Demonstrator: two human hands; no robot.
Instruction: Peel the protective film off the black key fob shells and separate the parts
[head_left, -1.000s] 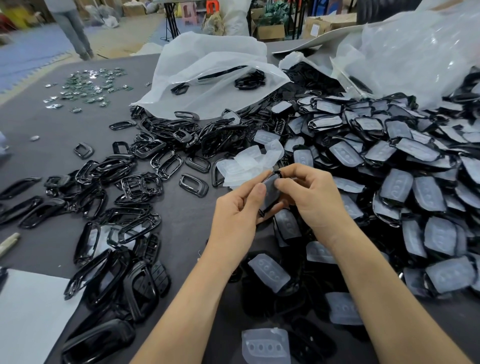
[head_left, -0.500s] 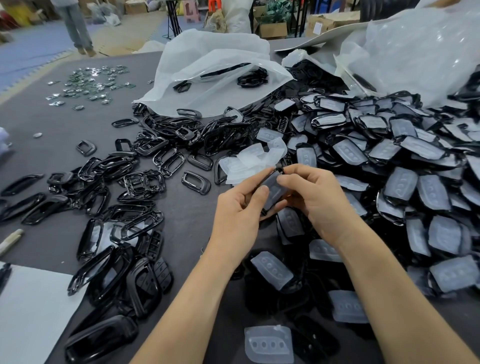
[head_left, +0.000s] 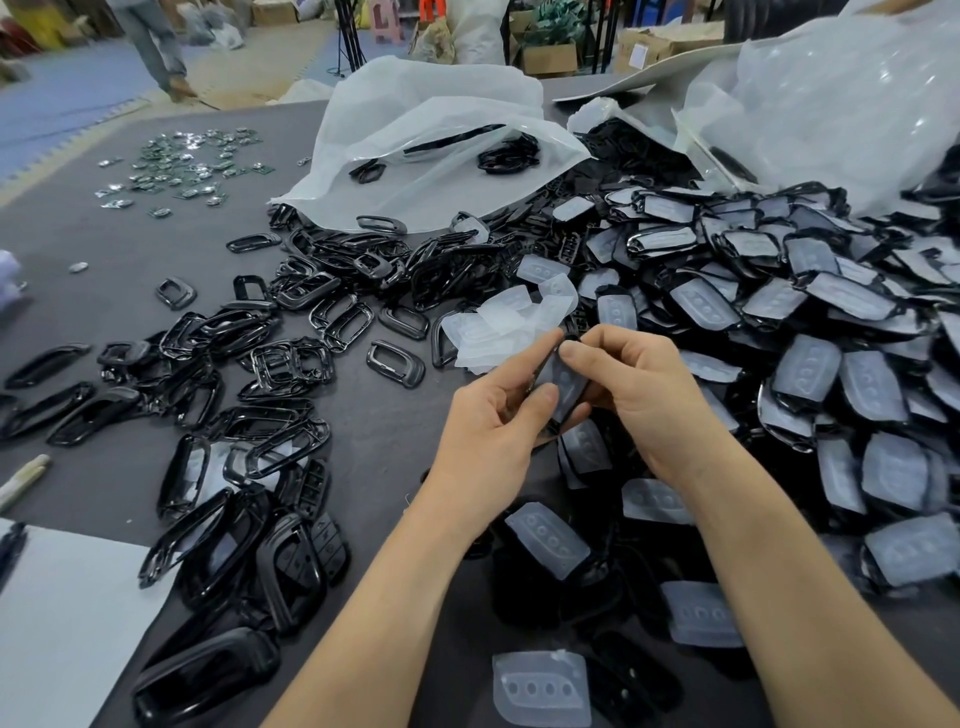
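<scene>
I'm watching 2 hands working on 1 key fob shell (head_left: 563, 387), held just above the table (head_left: 395, 441) in the middle of the view. The left hand (head_left: 493, 431) is gripping it from the left, with the thumb lying on its filmed face and the fingers curling behind. The right hand (head_left: 641, 402) is pinching its top end, thumb tip pressing at the upper edge. The shell is standing roughly upright, slightly tilted, between both grips, each closed on it. Just beyond the fingertips, peeled films (head_left: 501, 327) are lying in 1 small heap. To the right, filmed shells (head_left: 789, 312) are piling up, too many for me to count. To the left, bare black frames (head_left: 291, 358) are lying scattered, also too many to count. Behind them, 1 white plastic bag (head_left: 431, 150) is lying open with a few black parts inside
</scene>
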